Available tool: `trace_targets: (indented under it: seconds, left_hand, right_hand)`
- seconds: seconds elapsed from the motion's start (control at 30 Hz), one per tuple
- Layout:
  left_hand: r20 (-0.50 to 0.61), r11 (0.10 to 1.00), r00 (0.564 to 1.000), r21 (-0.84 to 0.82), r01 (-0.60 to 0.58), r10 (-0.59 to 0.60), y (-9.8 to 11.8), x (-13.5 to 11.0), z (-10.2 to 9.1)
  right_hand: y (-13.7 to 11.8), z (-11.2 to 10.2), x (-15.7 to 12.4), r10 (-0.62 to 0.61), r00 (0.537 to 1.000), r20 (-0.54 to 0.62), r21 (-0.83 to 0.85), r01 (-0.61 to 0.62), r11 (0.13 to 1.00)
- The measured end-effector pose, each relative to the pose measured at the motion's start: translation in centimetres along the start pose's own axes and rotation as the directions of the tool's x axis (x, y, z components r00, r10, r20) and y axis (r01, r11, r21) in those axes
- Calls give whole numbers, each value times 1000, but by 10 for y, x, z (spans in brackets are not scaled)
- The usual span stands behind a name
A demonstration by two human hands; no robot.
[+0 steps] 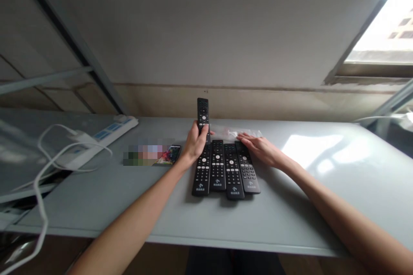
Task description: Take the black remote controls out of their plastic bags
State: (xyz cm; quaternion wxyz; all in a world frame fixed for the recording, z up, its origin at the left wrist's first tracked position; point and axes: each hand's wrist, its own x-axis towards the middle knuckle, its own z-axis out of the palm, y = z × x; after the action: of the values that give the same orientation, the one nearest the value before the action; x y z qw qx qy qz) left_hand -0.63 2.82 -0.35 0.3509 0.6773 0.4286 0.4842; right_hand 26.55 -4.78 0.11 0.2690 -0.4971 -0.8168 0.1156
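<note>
My left hand (195, 141) is wrapped round a black remote control (203, 111), holding it upright above the desk with its buttons facing me. Several more black remotes lie side by side below, among them one at the left (202, 174), one beside it (217, 167) and a third (232, 174). At the right end of the row, my right hand (260, 148) lies flat with fingers stretched out, over the top of the rightmost remote (250, 176). Clear plastic wrapping (222, 132) lies behind the row, partly hidden by both hands.
On the grey desk (174, 223), a phone-like item with a colourful screen (169, 154) lies left of the remotes, next to a blurred-out patch. A white power strip (103, 139) with white cables (40, 193) is further left. The wall (206, 30) rises behind; a window is at right.
</note>
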Motion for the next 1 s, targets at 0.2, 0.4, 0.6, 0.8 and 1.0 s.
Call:
trace_targets:
  seconds: [0.2,0.4,0.6,0.8,1.0]
  left_hand:
    - [-37,963,971,141,-228,235,24,-7,-5]
    - [251,743,811,326,-585,528,44,-29,7]
    - [430,781,780,229,-581,454,48,-33,11]
    - [582,773,713,213,-598,392,38,-23,9]
    - [628,796,711,233,-559,315,36,-20,9]
  right_hand:
    - [-11,-4,4,120,971,-209,252,-65,966]
    - [-63,-4,6,229,924,-307,657,31,753]
    - [-55,-28,10,462,832,-309,788,-48,614]
    - [-21,-63,-15,488,873,-17,533,-405,743]
    - [-12,-49,-18,508,839,197,227,-543,808]
